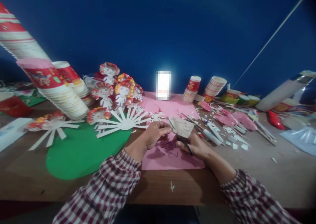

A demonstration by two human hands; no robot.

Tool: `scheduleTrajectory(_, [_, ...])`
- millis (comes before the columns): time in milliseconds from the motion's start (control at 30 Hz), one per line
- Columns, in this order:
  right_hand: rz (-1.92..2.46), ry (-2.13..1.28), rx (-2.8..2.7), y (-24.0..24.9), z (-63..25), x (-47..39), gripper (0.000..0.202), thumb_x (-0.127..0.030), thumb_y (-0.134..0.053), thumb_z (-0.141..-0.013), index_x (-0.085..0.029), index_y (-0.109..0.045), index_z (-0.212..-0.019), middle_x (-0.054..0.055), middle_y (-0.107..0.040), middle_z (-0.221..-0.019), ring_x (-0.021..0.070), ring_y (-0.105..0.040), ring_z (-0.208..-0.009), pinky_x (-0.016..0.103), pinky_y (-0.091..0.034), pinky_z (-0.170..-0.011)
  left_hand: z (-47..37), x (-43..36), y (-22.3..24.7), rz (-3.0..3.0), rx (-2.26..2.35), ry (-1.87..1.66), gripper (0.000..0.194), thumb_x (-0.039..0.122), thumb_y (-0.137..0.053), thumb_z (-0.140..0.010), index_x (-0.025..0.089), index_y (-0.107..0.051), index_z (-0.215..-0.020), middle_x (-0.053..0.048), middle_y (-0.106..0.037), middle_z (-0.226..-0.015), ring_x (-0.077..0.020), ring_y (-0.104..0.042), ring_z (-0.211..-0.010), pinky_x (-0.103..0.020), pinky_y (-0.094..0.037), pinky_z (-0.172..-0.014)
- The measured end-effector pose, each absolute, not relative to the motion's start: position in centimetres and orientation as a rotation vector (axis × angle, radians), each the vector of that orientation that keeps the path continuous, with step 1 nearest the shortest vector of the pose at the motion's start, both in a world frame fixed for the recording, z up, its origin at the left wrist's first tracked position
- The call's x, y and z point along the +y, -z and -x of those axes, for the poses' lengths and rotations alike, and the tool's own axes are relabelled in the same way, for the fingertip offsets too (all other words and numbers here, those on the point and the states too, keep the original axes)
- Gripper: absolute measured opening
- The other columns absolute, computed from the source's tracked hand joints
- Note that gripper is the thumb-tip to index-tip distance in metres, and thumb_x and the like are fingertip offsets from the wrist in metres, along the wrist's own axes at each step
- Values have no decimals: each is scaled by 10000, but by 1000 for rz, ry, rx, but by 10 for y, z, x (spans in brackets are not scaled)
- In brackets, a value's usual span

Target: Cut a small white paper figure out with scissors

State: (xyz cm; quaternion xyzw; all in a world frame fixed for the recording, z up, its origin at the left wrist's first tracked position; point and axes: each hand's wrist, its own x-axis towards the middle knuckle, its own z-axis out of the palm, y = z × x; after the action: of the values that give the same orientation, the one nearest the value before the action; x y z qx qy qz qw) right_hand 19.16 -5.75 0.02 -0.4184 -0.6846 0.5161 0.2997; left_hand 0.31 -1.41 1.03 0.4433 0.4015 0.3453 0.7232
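Observation:
A small pale piece of paper (182, 127) with a drawn outline is held up over the pink sheet (153, 163). My left hand (158, 134) pinches its left edge between thumb and fingers. In my right hand (196, 146) are black-handled scissors (185, 145), fingers closed round the handles, with the blades at the paper, partly hidden by it. Dark thin scraps (170, 148) lie on the pink sheet beneath the hands.
To the left lie a green sheet (86, 155), a white paper fan shape (124, 122), paper figures (105, 94) and tall cup stacks (61, 92). At right are more cups (214, 86), glue tubes (212, 136), paper scraps and a red object (276, 119). A blue wall stands behind.

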Motion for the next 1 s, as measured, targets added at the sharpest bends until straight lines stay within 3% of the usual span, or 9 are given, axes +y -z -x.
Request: scheduleTrajectory(1000, [1183,-1242,-1912,0,-195,-58,363,-487,-644,-791,-127,-626,-830,9,-531,-681,131,-462,-628,220,-381,-555,-2,-13,-10,-990,892,-740,261,265,-796,-562,120,-611,-675,49,-495,-541,-47,-456,-441,-216,-401,-488])
